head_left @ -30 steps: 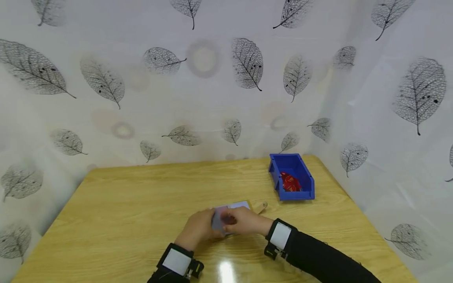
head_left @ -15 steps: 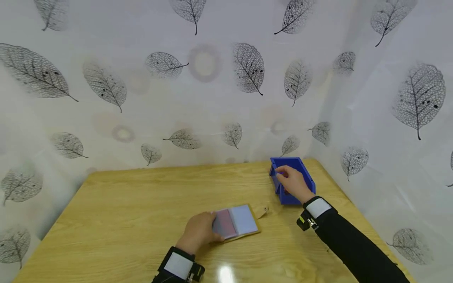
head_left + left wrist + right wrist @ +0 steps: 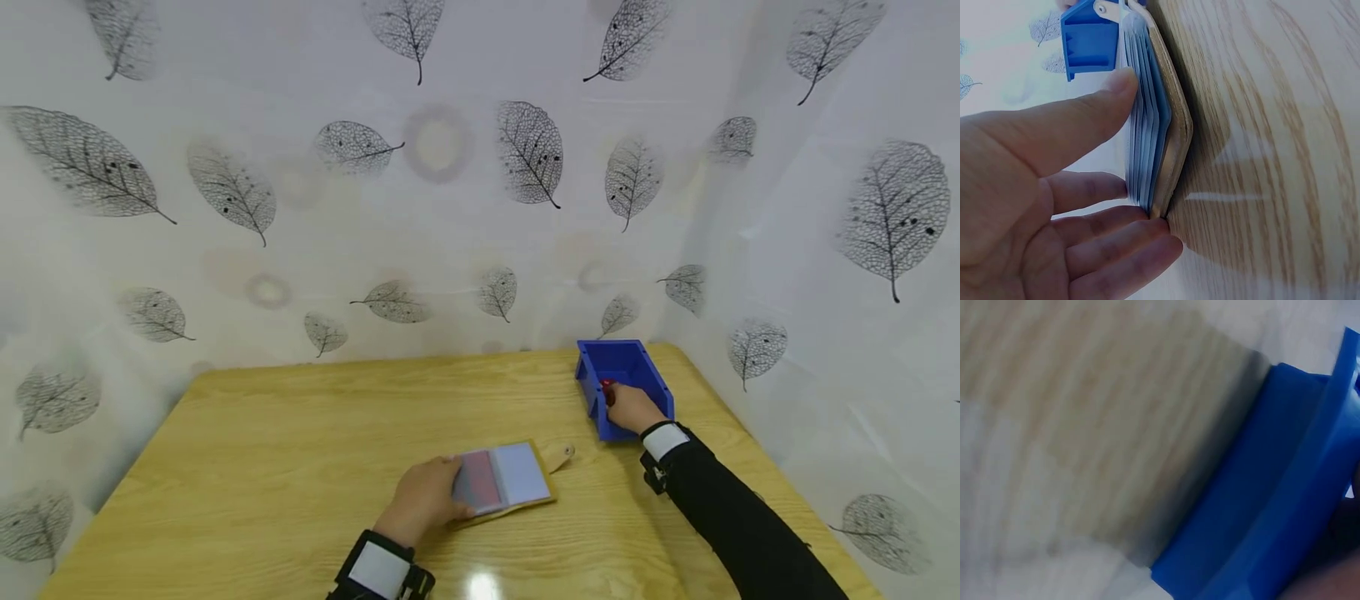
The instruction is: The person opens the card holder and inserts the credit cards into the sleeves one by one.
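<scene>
An open card holder point(image 3: 521, 475) with clear plastic sleeves and a tan cover lies on the table. A pink card point(image 3: 482, 477) shows in its left-hand sleeve. My left hand point(image 3: 426, 498) holds the holder's left side, thumb on the sleeves and fingers against the edge, as the left wrist view shows. My right hand point(image 3: 634, 408) reaches down into a blue bin point(image 3: 651, 367) at the back right. Beside its fingers a bit of a red, glossy thing point(image 3: 607, 387) shows. The right fingertips are hidden, and I cannot tell whether they grip it.
The holder's strap point(image 3: 559, 457) with a snap button sticks out to the right, toward the bin. A wooden table point(image 3: 315, 450) extends under everything. Pale cloth point(image 3: 450, 208) printed with leaves hangs behind and along the sides.
My right hand has left the card holder, moved right and back to the bin, and gone down into it. My left hand stays on the holder, whose right-hand page is now uncovered.
</scene>
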{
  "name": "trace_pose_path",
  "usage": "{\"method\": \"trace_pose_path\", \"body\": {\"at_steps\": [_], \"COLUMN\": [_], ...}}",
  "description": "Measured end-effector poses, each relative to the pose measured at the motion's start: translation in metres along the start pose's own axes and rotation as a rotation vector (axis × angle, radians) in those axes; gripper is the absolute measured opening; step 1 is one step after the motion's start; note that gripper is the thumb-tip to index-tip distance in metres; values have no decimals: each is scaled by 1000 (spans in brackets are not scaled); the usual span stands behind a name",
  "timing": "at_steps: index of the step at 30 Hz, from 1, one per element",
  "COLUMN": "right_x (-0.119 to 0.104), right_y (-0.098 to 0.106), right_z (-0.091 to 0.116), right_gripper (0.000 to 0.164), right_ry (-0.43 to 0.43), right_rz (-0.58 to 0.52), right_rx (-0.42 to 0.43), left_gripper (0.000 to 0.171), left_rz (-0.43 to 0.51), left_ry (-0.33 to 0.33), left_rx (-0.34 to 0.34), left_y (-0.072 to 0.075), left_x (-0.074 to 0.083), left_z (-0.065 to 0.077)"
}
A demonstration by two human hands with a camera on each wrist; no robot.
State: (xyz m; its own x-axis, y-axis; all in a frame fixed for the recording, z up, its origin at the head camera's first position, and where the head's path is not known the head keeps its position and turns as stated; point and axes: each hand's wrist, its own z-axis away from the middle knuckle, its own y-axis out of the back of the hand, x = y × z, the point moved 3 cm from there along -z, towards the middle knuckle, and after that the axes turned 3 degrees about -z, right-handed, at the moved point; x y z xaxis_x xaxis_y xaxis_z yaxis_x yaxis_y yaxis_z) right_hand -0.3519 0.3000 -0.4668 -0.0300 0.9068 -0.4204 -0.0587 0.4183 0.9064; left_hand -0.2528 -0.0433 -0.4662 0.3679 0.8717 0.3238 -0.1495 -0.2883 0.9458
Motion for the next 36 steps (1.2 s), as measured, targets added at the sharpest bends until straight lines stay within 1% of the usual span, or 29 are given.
{"method": "trace_pose_path", "body": {"at_steps": [2, 5, 7, 9, 12, 13, 16, 18, 22, 23, 26, 29, 31, 32, 34, 36], "right_x": [0, 1, 0, -1, -1, -2, -2, -3, -5, -5, -5, -7, -11, -14, -21, -30], "right_y": [1, 4, 6, 10, 14, 15, 18, 21, 32, 34, 41, 48, 52, 54, 57, 59], "right_z": [0, 1, 2, 4, 7, 8, 13, 15, 16, 16, 19, 24, 27, 29, 32, 35], "right_gripper": [14, 28, 34, 33, 14, 15, 29, 29, 14, 13, 21, 29, 34, 37, 42, 46], "right_ry": [2, -7, -21, -17, 7, 16, 35, 33, 64, 74, 110, 107, 85, 80, 69, 72], "right_rz": [30, 59, 76, 89, 100, 96, 96, 103, 127, 132, 136, 109, 79, 63, 9, -81], "right_rx": [2, -8, -15, -17, -28, -31, -38, -31, -23, -25, -27, -29, -8, 21, 101, 198], "left_gripper": [73, 73, 73, 73, 74, 75, 75, 75, 73, 73, 73, 74, 74, 75, 74, 74], "left_rz": [6, 12, 13, 15, 19, 22, 24, 22, 23, 23, 30, 37, 35, 30, 21, 15], "left_ry": [2, 10, 11, 12, 14, 18, 22, 21, 7, 5, 2, 14, 18, 18, 17, 11], "left_rx": [-2, -6, -6, -6, -12, -17, -24, -18, 15, 21, 29, 10, 6, 5, 9, 15], "left_y": [-1, -1, -1, -1, -1, -1, -2, -3, -1, 0, 0, -2, -2, -2, -1, 0], "left_x": [0, 1, 1, 2, 3, 3, 3, 2, 0, -1, -1, 0, 1, 1, 2, 3], "left_z": [0, 0, 0, 0, 0, 0, 1, 1, 2, 2, 3, 3, 4, 4, 4, 5]}}
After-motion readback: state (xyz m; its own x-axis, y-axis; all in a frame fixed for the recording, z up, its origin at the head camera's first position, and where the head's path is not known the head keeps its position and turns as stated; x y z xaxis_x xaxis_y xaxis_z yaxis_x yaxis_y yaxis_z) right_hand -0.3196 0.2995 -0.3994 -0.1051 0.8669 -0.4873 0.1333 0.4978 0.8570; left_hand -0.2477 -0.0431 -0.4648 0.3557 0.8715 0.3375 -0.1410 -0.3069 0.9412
